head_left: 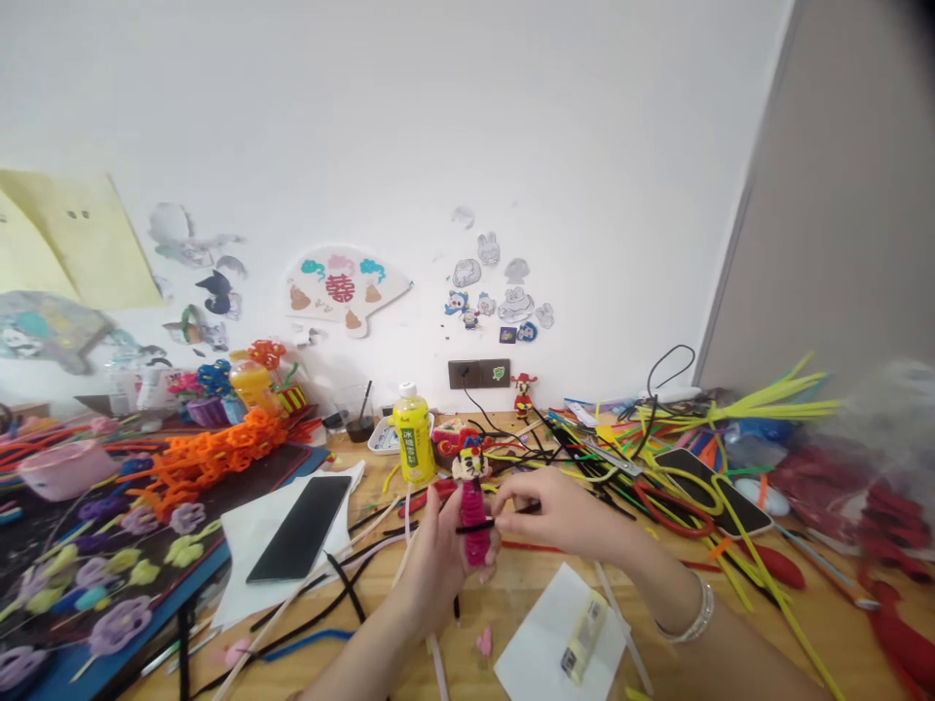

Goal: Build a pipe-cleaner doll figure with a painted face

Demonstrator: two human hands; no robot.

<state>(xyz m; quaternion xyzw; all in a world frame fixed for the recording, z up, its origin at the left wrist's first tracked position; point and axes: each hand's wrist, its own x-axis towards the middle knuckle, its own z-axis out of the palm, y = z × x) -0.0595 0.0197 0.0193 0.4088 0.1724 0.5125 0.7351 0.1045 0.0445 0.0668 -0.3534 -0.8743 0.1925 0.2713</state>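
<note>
Bare left hand [430,574] — curled round an upright magenta pipe-cleaner doll [473,545], long axis vertical; bare right hand [555,511] — fingertips pinching a thin black pipe-cleaner stem [530,507] across the doll's middle.

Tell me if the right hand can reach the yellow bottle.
Probably yes: the right hand pinches a black pipe cleaner on the pipe-cleaner doll in the left hand; that doll stands before the yellow bottle, but the way over it looks free.
</note>
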